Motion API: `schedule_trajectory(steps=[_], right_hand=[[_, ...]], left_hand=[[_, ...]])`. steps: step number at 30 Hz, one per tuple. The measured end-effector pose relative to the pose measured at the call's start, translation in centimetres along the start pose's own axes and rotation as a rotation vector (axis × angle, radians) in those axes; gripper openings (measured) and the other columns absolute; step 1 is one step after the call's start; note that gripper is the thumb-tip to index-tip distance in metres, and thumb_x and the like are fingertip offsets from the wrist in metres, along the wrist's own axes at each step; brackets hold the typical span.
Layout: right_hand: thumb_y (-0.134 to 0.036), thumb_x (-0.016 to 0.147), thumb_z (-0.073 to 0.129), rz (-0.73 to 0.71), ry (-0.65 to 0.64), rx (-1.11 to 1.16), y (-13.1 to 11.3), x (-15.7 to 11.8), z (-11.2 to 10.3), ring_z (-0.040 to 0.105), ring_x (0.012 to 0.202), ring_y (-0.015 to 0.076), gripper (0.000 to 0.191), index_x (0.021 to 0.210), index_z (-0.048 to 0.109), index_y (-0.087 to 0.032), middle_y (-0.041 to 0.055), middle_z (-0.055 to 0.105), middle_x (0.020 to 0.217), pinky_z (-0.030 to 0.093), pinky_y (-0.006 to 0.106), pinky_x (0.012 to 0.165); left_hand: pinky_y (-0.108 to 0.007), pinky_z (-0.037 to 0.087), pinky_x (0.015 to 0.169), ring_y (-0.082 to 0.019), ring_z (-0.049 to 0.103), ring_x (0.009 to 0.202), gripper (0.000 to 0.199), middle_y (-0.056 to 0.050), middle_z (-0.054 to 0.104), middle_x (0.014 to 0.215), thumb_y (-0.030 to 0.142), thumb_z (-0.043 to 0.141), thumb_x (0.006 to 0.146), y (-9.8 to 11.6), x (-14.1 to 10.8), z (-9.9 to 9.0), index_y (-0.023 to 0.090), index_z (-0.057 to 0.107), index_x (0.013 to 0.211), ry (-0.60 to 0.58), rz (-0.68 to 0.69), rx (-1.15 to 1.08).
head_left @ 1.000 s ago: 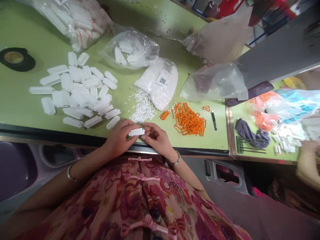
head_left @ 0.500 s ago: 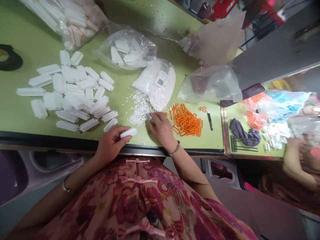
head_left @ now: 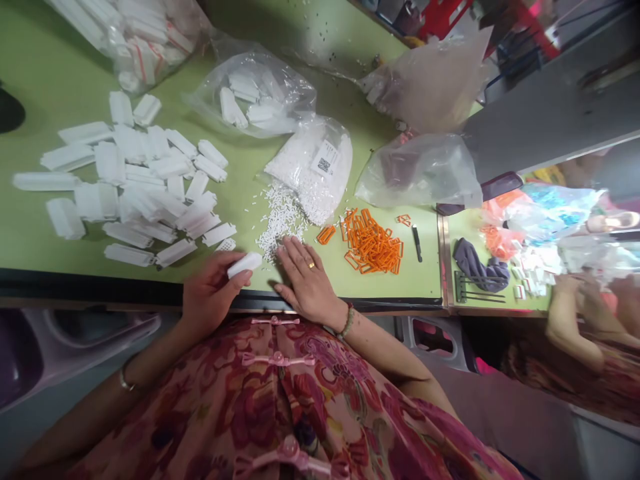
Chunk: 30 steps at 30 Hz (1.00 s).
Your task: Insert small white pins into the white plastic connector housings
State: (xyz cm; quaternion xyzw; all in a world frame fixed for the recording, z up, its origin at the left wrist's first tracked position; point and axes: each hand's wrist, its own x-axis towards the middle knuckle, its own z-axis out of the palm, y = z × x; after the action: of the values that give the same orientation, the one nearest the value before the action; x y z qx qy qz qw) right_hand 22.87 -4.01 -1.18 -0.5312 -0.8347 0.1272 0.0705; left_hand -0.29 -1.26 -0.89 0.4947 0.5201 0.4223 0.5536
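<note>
My left hand (head_left: 209, 288) is closed round a white plastic piece (head_left: 245, 265), pinched between thumb and fingers near the table's front edge. My right hand (head_left: 309, 280) lies palm down with outstretched fingers, its fingertips at the lower edge of a scatter of tiny white rods (head_left: 283, 220). These rods trail out of a clear bag (head_left: 313, 167) with a printed label. A few orange rectangular frames (head_left: 326, 235) sit just beyond the right fingers, beside a larger heap of orange frames (head_left: 373, 243). To the left spreads a pile of similar white pieces (head_left: 150, 190).
Clear bags of white pieces (head_left: 255, 93) stand at the back. An emptier-looking plastic bag (head_left: 420, 170) lies behind the orange heap. A black-handled cutter (head_left: 417, 243) is at the right. On the adjoining table are a grey cloth (head_left: 480, 265) and another person's arm (head_left: 575, 323).
My right hand has shifted left and flattened out, uncovering the few orange frames. My left hand, still holding the white piece, has moved slightly left.
</note>
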Motion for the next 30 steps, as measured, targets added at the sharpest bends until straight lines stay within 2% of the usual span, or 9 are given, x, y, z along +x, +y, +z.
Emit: schedule_trajectory(steps=[4,8,14,17,20,22,24,27,30], right_hand=[[-0.06,0.112,0.048,0.058,0.022,-0.015,1.9,3.9,-0.4,0.021,0.175,0.0315,0.083,0.177,0.028,-0.013,0.0194,0.028,0.185,0.017,0.056,0.143],[-0.069,0.11,0.046,-0.037,-0.033,-0.032,2.1,6.2,-0.3,0.02,0.175,0.0315,0.09,0.175,0.029,-0.008,0.0209,0.028,0.184,0.015,0.054,0.144],[-0.07,0.11,0.045,-0.135,-0.079,0.003,0.4,3.3,0.4,0.021,0.175,0.0315,0.091,0.174,0.031,-0.007,0.0216,0.03,0.184,0.016,0.054,0.144],[-0.069,0.111,0.045,-0.166,-0.07,0.058,0.7,2.1,0.2,0.021,0.175,0.0309,0.084,0.175,0.033,-0.015,0.017,0.031,0.184,0.018,0.056,0.143],[-0.058,0.113,0.047,-0.099,0.052,0.139,2.5,1.0,-1.2,0.028,0.173,0.0303,0.067,0.172,0.04,-0.027,0.0104,0.041,0.18,0.027,0.058,0.141],[-0.048,0.114,0.048,0.033,0.205,0.208,4.2,-0.1,-2.4,0.048,0.161,0.0319,0.055,0.165,0.051,-0.027,0.0126,0.058,0.166,0.041,0.059,0.132],[-0.039,0.114,0.049,0.135,0.285,0.272,5.8,-1.5,-3.6,0.072,0.122,0.029,0.038,0.143,0.069,-0.025,0.0132,0.078,0.128,0.059,0.051,0.109],[-0.031,0.111,0.057,0.214,0.181,0.32,6.8,-3.8,-4.7,0.069,0.08,0.0202,0.023,0.11,0.077,-0.021,0.0069,0.075,0.09,0.058,0.035,0.079],[-0.029,0.106,0.069,0.185,0.01,0.361,6.2,-5.7,-5.0,0.064,0.074,0.0162,0.012,0.101,0.074,-0.019,0.0041,0.071,0.086,0.052,0.029,0.073]], left_hand=[[-0.028,0.052,0.052,-0.016,0.064,0.061,0.027,0.0,0.07,0.076,0.04,0.081,0.085,-0.1,-0.2,0.2,0.023,0.074,0.105,0.064,0.028,-0.038],[-0.029,0.051,0.052,-0.016,0.063,0.062,0.029,-0.001,0.071,0.081,0.044,0.078,0.087,-0.5,-0.3,0.1,0.025,0.074,0.107,0.074,0.036,-0.006],[-0.029,0.053,0.054,-0.016,0.064,0.063,0.027,-0.002,0.072,0.084,0.04,0.079,0.084,-0.4,-0.1,0.0,0.023,0.075,0.105,0.071,0.036,-0.011],[-0.027,0.054,0.056,-0.013,0.063,0.06,0.026,-0.002,0.072,0.085,0.036,0.081,0.082,-0.2,0.1,0.0,0.021,0.076,0.102,0.054,0.056,-0.033],[-0.026,0.054,0.057,-0.013,0.063,0.06,0.025,0.0,0.071,0.083,0.034,0.082,0.082,-0.1,0.1,-0.1,0.021,0.076,0.103,0.05,0.059,-0.036],[-0.026,0.055,0.058,-0.013,0.064,0.061,0.025,0.0,0.071,0.083,0.034,0.082,0.083,-0.1,0.0,-0.1,0.021,0.075,0.104,0.033,0.062,-0.014],[-0.027,0.056,0.059,-0.014,0.065,0.063,0.026,0.0,0.072,0.084,0.036,0.083,0.085,-0.1,0.0,-0.2,0.022,0.075,0.105,0.009,0.064,0.009],[-0.027,0.055,0.059,-0.013,0.064,0.062,0.025,0.001,0.072,0.085,0.037,0.082,0.087,0.0,0.0,-0.2,0.023,0.075,0.106,-0.033,0.056,0.025],[-0.026,0.055,0.058,-0.012,0.063,0.06,0.024,0.002,0.071,0.083,0.036,0.083,0.087,0.3,0.1,-0.2,0.022,0.074,0.105,-0.05,0.075,0.013]])
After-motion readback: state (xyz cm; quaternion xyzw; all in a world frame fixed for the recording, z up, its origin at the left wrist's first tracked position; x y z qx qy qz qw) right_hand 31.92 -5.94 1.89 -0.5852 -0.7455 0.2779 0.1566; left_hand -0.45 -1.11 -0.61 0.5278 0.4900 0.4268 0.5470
